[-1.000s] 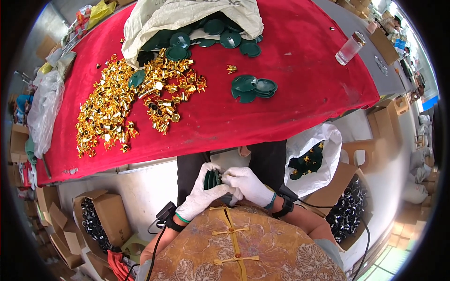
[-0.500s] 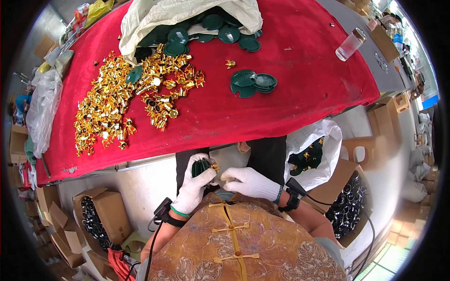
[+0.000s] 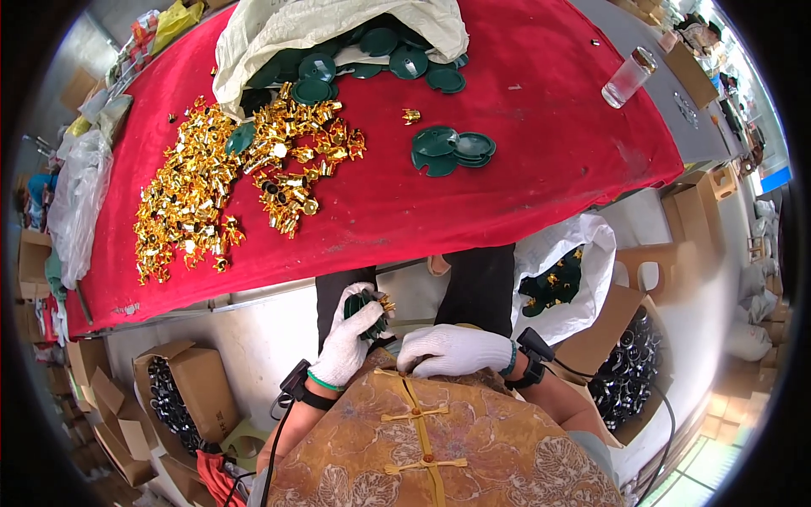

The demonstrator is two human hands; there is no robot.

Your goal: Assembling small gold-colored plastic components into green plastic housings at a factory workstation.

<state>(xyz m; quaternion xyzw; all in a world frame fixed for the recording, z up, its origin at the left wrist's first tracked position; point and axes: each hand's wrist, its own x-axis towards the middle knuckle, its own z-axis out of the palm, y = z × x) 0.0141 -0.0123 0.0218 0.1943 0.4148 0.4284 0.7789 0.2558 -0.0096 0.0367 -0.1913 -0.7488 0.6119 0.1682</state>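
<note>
My left hand [image 3: 341, 342], in a white glove, is wrapped round a stack of dark green discs [image 3: 363, 311] above my lap. Small gold pronged fittings [image 3: 385, 304] stick out on the stack's right side. Lower and to the right, apart from the stack, my gloved right hand [image 3: 456, 348] is held close to my apron, its fingers curled downward. Whatever those fingers may hold is hidden beneath the hand. On the red-covered table [image 3: 380, 215] ahead lie a large heap of gold fittings [image 3: 190, 186] and a few loose green discs [image 3: 452, 148].
A white sack [image 3: 245, 51] spills green discs at the far side. A glass jar [image 3: 628, 78] stands far right. Right of my legs is a white bag [image 3: 591, 291] with green and gold pieces. Cartons of dark ring-like parts [image 3: 629, 359] flank me; a wrist cable hangs each side.
My right hand has drawn down toward my apron, away from the discs, and its fingers have turned under. The stack in my left hand has tilted slightly.
</note>
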